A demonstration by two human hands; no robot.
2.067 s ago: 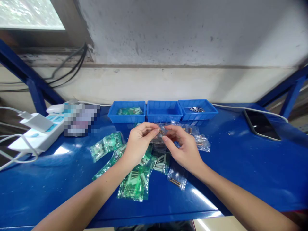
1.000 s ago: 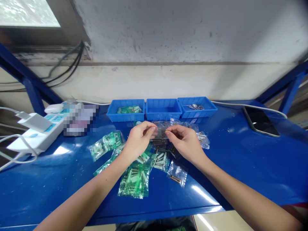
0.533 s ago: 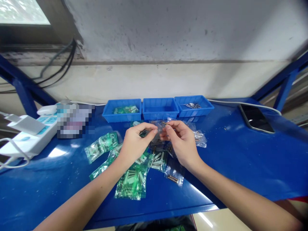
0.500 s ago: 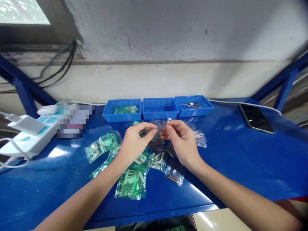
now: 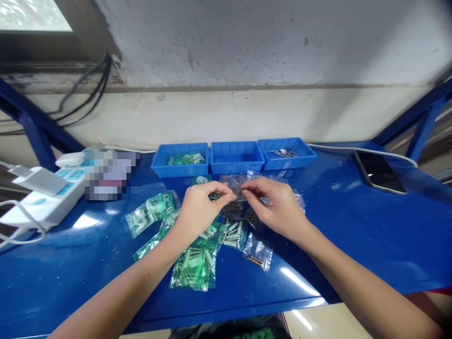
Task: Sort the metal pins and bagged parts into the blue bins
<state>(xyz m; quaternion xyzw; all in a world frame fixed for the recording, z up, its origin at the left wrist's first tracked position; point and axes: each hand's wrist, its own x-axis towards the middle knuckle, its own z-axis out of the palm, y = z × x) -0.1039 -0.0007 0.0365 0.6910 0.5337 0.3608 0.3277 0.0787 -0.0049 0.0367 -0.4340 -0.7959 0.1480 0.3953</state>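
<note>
Left hand (image 5: 231, 194) and right hand (image 5: 244, 189) pinched, fingertips near each other, held item too small to tell. Clear bag with screws (image 5: 259, 253) on bench (image 5: 339, 207), nearer side of right hand; green bag (image 5: 194, 268) nearer side of left hand.

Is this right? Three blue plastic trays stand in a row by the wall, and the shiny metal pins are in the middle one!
Not quite: the shiny silver metal pins are in the right-hand blue plastic tray, not the middle one. The head view shows it. The three trays do stand in a row by the wall.
</note>
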